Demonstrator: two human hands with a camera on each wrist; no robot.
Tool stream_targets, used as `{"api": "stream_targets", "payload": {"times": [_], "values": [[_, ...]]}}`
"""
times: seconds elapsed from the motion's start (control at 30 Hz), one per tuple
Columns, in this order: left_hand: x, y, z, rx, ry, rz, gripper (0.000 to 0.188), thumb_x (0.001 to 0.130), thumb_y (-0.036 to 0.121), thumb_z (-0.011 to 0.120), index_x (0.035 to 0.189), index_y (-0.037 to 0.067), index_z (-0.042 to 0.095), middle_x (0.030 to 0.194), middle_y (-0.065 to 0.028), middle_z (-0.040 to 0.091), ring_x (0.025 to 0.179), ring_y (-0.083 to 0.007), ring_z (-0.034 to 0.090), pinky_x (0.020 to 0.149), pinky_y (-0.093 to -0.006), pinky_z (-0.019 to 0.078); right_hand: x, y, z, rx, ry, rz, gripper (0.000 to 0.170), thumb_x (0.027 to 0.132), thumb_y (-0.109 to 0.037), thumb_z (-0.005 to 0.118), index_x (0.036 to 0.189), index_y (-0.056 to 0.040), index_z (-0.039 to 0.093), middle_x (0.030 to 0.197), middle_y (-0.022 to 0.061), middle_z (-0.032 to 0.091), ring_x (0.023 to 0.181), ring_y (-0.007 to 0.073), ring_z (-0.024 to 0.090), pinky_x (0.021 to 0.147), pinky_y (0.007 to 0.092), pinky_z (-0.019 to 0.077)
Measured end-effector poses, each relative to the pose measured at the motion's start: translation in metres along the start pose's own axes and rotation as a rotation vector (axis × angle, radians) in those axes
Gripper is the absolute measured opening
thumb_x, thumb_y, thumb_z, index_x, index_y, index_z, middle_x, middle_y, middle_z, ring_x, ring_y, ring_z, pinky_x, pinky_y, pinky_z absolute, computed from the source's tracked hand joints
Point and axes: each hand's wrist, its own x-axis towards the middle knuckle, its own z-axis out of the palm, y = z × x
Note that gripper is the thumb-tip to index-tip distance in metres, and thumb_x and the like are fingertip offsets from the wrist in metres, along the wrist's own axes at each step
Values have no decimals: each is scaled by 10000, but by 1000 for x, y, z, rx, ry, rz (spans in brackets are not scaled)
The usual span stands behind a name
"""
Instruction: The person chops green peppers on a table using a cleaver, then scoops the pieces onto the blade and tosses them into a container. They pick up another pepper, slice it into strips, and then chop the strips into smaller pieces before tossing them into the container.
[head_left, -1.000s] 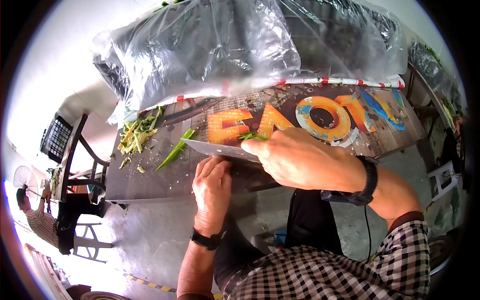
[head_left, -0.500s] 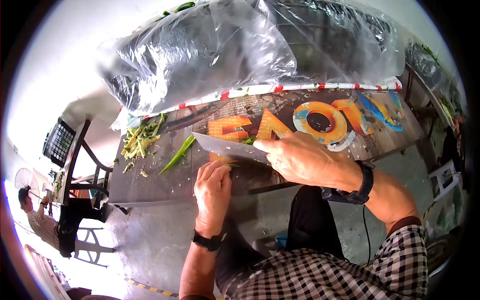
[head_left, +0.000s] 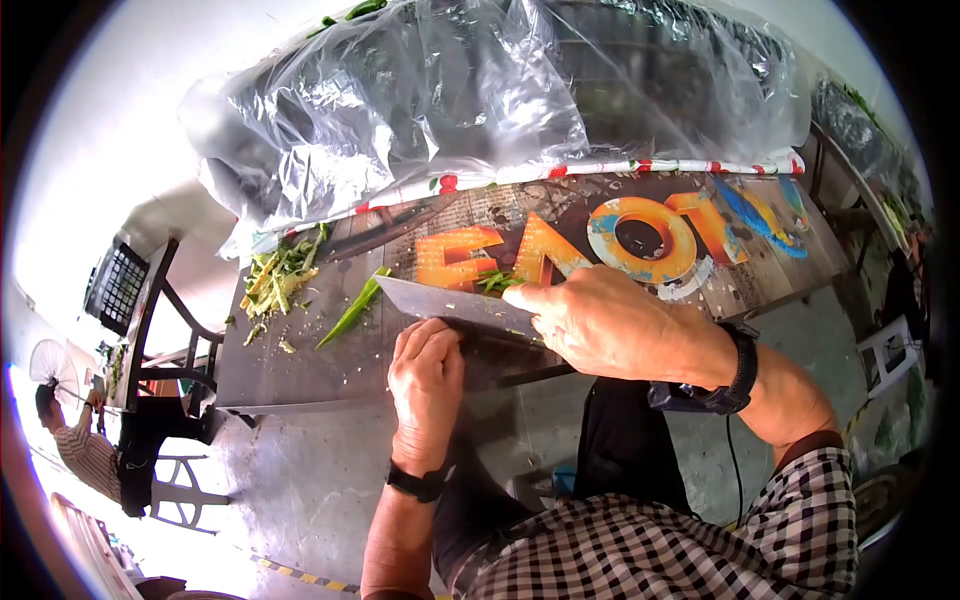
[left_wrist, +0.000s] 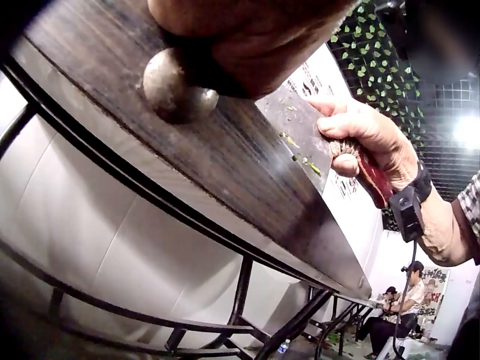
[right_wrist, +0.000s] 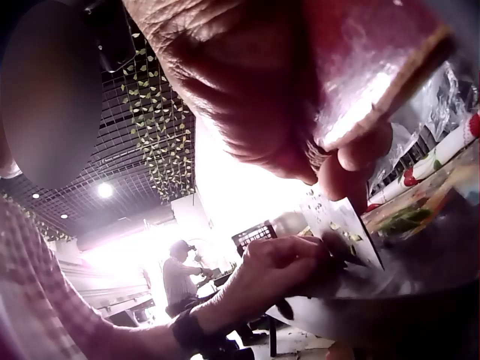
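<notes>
My right hand (head_left: 620, 325) grips a cleaver (head_left: 450, 305) by its handle (right_wrist: 382, 82), which looks reddish in the wrist views. Its broad blade (left_wrist: 292, 124), with green bits stuck to it, slants over the table. Close by the blade's near side, my left hand (head_left: 427, 375) keeps its fingers curled low at a green vegetable, now hidden by the hand and blade. A long green pod (head_left: 355, 312), like a chili pepper, lies left of the blade tip. Cut green strips (head_left: 497, 281) lie beyond the blade.
A heap of yellow-green trimmings (head_left: 275, 280) lies on the left of the printed table (head_left: 300, 375). Clear plastic sheeting (head_left: 400, 110) covers a bulky row along the back. Another person (head_left: 85, 445) sits at a table on the far left, near a black crate (head_left: 118, 285).
The cleaver rose slightly to the right, then came back left and lower beside the left hand. A green tip seen by the left fingers half a second ago is now covered. The left hand stays.
</notes>
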Motion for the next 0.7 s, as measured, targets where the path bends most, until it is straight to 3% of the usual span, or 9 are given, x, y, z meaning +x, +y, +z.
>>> {"api": "stream_targets", "payload": {"times": [0.07,0.17,0.27,0.4,0.43,0.6,0.63,0.7], "values": [[2,0,0,-3,-3,-1,117,758,-40,667,853,29,669,949,-99,677,956,-317,643,841,-396,531,3,-5,-5,48,-17,18,86,840,-33,582,886,40,582,647,235,616,618,399,642,569,488,478],[0,-1,-2,13,-8,0,120,759,-40,661,856,28,673,950,-103,677,956,-318,642,839,-397,531,11,-3,-5,64,16,-14,62,835,-24,578,858,33,573,645,226,612,630,389,643,576,474,481],[1,0,-1,26,-18,1,126,759,-40,655,864,26,681,954,-111,678,955,-320,642,839,-398,531,22,-1,-2,76,-68,-43,34,838,-17,564,839,17,566,646,208,608,644,376,643,581,462,484],[1,2,-1,14,-47,-30,143,750,-50,628,868,6,687,964,-128,686,952,-326,636,865,-392,515,38,4,24,28,21,-106,22,849,-30,561,842,-10,554,675,177,618,635,345,642,573,448,487],[2,1,-1,6,-52,-43,150,745,-55,617,867,-3,687,967,-134,689,950,-327,634,877,-388,507,42,5,30,67,107,-156,83,839,-43,594,907,-31,548,557,147,548,528,363,584,478,452,424],[0,-3,-1,3,-52,-4,129,768,-31,658,883,20,690,980,-122,691,954,-325,641,852,-405,523,17,8,21,111,145,-177,52,863,-40,568,860,11,578,635,202,602,609,361,637,565,456,490],[1,-3,-1,-20,-45,-7,128,772,-29,661,885,22,690,980,-120,691,954,-325,641,852,-404,523,12,4,7,84,-28,-5,77,868,-36,563,903,19,603,618,216,596,603,379,634,570,471,485],[0,-1,-1,-39,-33,-15,122,778,-25,667,887,26,690,977,-117,692,952,-325,641,852,-400,522,-10,15,-4,84,12,69,93,864,-33,563,931,12,610,613,222,589,600,388,627,568,476,476]]}}
